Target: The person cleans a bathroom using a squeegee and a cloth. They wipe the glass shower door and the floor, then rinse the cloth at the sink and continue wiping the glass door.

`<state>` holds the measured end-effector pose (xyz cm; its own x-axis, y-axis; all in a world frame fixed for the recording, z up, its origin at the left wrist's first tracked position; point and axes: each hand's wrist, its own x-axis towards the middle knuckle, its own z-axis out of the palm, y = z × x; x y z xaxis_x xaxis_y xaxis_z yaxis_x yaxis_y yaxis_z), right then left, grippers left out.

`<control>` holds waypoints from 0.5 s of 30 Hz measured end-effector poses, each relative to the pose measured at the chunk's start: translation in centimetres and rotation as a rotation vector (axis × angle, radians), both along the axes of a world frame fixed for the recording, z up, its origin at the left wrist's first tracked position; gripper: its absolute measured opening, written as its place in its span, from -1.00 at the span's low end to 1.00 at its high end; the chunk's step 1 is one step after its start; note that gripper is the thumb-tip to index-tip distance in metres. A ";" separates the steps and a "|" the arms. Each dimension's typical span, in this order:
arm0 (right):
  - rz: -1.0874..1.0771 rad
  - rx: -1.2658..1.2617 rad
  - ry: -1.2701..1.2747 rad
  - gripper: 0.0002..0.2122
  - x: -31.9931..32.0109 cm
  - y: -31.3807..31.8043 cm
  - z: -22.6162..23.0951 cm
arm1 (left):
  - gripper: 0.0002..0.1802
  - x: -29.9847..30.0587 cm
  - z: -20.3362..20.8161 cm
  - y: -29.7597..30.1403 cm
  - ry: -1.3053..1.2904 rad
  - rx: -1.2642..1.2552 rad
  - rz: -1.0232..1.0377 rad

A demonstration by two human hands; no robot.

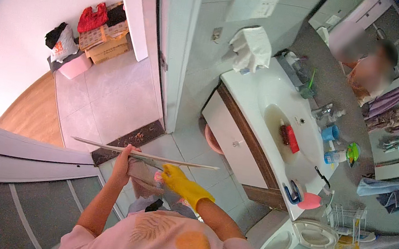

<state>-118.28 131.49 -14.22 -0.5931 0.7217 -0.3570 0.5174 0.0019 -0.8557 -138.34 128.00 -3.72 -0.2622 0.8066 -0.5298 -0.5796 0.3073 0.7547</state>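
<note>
My bare left hand point(123, 160) grips a long, thin, pale flat panel point(193, 164), seen nearly edge-on and held roughly level in front of my body. Its fingers close over the panel near the middle. My right hand point(181, 183) wears a yellow rubber glove and is just below the panel's right half. The gloved fingers are curled together at the panel's near side. A thin greyish strip shows by their tips, but what they hold cannot be made out. My legs and feet are partly hidden under the panel and hands.
To the right, a white sink point(268, 88) holds cloudy water and a red bottle point(291, 138). A blue cup point(330, 132) and a pink oval object point(310, 201) are on the counter. A toilet point(278, 245) stands lower right. Cardboard boxes point(109, 52) lie beyond the open door point(136, 10).
</note>
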 end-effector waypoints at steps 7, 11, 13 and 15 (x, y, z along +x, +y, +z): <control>-0.010 -0.154 -0.413 -0.64 6.4 -1.2 -2.0 | -0.58 -7.3 -13.6 6.1 0.124 -0.141 -0.105; -0.375 -0.528 -0.378 -0.67 13.6 -7.2 -8.4 | -0.59 -8.6 -17.9 12.1 0.163 -0.131 -0.219; -0.443 -0.423 -0.440 -0.65 12.2 -6.0 -2.4 | -0.55 -11.3 -22.5 14.6 0.272 -0.195 -0.330; -0.550 -0.531 -0.443 -0.67 14.0 -8.0 -2.6 | -0.47 -10.5 -23.8 18.1 0.358 -0.202 -0.325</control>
